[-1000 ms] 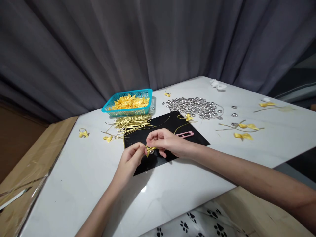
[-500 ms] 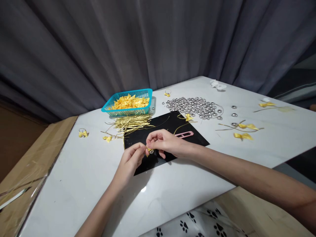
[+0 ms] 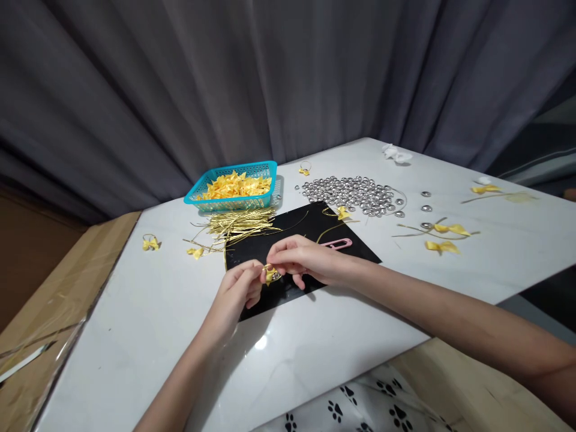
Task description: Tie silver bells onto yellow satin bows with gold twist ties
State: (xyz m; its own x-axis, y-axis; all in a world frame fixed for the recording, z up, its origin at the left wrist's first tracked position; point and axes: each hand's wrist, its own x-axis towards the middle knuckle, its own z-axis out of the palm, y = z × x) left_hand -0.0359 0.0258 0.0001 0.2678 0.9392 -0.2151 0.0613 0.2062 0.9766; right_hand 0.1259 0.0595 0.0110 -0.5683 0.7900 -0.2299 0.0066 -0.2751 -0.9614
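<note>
A small yellow bow with a silvery bead and thin gold wire is pinched between my two hands, over the black sheet. My left hand grips its left side with thumb and forefinger. From the right, my right hand pinches the wire at the top, its lower fingers curled apart from the bow. Behind them, gold wire pieces lie in a bundle. A pink tool rests on the sheet, partly hidden by my right hand.
A blue basket of yellow bows stands at the back. Silver beads are spread right of it. Loose bows and wires lie at the right, a finished-looking bow ring at the left. White scraps sit far back.
My left hand has shifted slightly left and down, and more of the bow and its wire loop shows between the hands. My right hand has barely moved.
</note>
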